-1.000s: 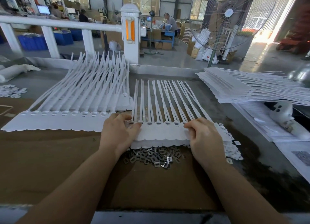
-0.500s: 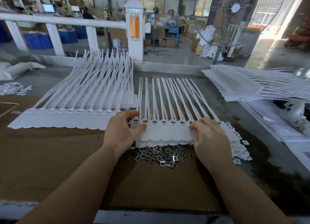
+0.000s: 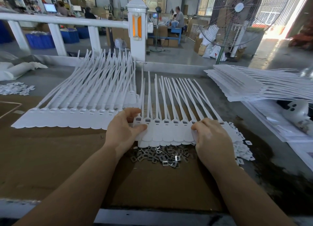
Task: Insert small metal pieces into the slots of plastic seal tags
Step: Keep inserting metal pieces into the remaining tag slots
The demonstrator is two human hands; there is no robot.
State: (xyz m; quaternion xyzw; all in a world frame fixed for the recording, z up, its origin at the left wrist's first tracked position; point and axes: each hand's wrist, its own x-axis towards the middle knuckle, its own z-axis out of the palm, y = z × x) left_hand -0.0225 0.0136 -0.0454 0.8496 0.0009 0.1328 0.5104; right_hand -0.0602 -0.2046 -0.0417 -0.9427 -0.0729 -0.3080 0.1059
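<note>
A strip of joined white plastic seal tags (image 3: 166, 132) lies in front of me, long tails pointing away; grey metal shows in its slots. My left hand (image 3: 122, 130) pinches the strip's left end, thumb on top and fingers curled over the far edge. My right hand (image 3: 211, 137) grips the right end with curled fingers. A heap of small square metal pieces (image 3: 160, 153) lies on the brown cardboard (image 3: 67, 158) just below the strip, partly under it.
A larger pile of tag strips (image 3: 81, 110) lies to the left, and a stack of strips (image 3: 254, 83) at the right. Small white plastic caps (image 3: 242, 146) lie right of my right hand. A white railing post (image 3: 137, 27) and a standing fan (image 3: 233, 17) are behind the table.
Both hands keep hold of the strip's ends. My left thumb has shifted onto the tag faces, and the strip's near edge looks slightly lifted over the metal pieces.
</note>
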